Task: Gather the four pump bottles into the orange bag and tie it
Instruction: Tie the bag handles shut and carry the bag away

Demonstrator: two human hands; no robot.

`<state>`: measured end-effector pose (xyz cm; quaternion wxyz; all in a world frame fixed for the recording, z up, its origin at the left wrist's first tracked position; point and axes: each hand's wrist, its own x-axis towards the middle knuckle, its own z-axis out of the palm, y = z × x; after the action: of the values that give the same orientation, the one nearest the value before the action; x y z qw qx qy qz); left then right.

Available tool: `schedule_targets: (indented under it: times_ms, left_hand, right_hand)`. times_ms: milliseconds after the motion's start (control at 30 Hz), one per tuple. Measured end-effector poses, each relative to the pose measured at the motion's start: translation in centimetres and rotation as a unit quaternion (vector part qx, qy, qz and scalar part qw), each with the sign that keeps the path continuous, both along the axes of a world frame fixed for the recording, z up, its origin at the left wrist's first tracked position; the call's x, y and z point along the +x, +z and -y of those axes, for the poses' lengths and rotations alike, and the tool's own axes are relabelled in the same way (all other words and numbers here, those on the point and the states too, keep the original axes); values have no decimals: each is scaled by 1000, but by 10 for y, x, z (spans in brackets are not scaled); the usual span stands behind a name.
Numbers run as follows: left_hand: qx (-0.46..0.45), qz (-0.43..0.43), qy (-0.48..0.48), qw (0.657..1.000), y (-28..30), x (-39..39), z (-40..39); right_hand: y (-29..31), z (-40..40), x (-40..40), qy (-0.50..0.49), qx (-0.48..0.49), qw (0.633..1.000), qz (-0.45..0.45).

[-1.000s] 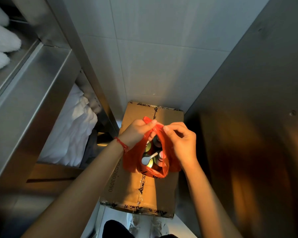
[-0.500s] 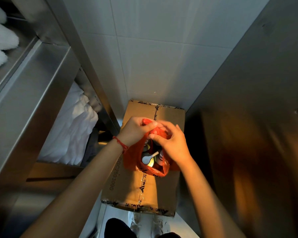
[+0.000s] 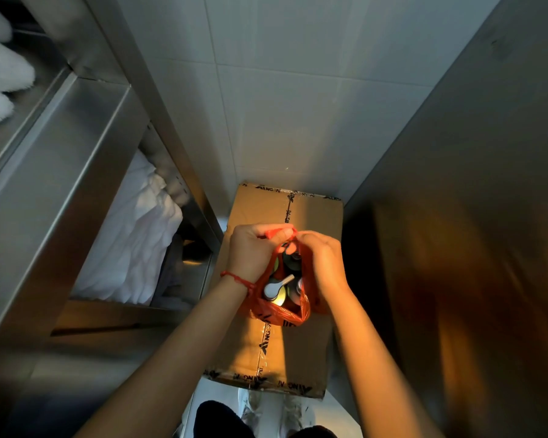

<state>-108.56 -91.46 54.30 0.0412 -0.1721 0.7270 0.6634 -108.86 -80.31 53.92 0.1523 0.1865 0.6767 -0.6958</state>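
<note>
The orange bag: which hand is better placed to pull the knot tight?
Left, probably: the left hand is closed on the twisted handle of the orange bag, while the right hand only pinches beside it.

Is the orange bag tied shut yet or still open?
Still open. Both hands pinch the orange bag handles together at the top, but its mouth gapes below them, showing a white pump head and other bottle tops inside.

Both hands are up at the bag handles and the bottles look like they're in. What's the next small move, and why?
Probably cross the two handle strips and pull the first knot snug. Both the left hand and the right hand pinch the handles together above the orange bag, which sits on the cardboard box, yet its mouth gapes open, with a white pump head showing.
</note>
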Motion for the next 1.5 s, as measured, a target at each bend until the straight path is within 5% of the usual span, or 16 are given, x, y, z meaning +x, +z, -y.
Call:
schedule_targets:
  times_ms: [200,333,533,700,800,933,1100,1500]
  left_hand:
    - [10,-8,2,1000,3,4,-5]
    - [-72,-35,36,996,-2,5,-5]
    - [-159,6,72,985,-26,20,32]
    - [-159,23,89,983,-30,29,45]
    - [-122,27,99,987,-31,25,52]
    - [-111,-40,42,992,-9,19,47]
    - [-89,-100,-49,990,15,-3,10]
    - [8,-88,-165,982,4,-24,-3]
  right_hand:
    - [6,1,-1,-75,-79,993,49]
    - [-2,0,1,-153,-44,987,29]
    - [-28,-27,1,-356,-80,930,51]
    - [-41,-36,4,-399,-78,912,51]
    - [-38,-34,5,-371,-15,929,-8]
    - [-10,-35,6,-199,103,961,-164]
    - [14,-18,0,-36,109,961,-252]
    - [11,-21,-15,-33,48,968,-244]
